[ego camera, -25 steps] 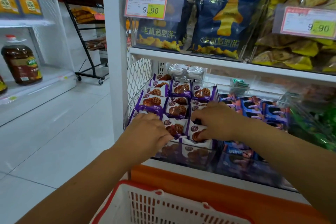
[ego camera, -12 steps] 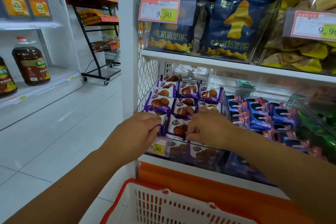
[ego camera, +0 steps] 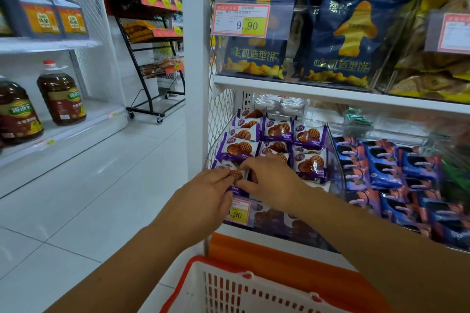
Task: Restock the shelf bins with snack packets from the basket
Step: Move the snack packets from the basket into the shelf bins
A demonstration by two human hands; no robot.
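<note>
Purple-and-white waffle snack packets (ego camera: 309, 136) lie in rows in a clear shelf bin (ego camera: 337, 173) on the lower shelf. Both my hands meet at the bin's front left corner. My left hand (ego camera: 206, 198) and my right hand (ego camera: 272, 180) pinch the same front packet (ego camera: 236, 175) from either side, fingers curled on its edges. The white basket with an orange rim (ego camera: 198, 277) sits below my forearms at the bottom; its contents are hidden.
Blue packets (ego camera: 386, 175) fill the bin to the right. A yellow 9.90 price tag (ego camera: 239, 211) hangs on the bin front. Dark blue snack bags (ego camera: 340, 40) stand on the shelf above. Oil bottles (ego camera: 62, 94) line the left shelf; a black wheeled rack (ego camera: 152, 68) stands behind.
Both hands have drawn together toward the front left corner of the bin, from spread over the front packets to pinching one packet. The view has shifted right and closer.
</note>
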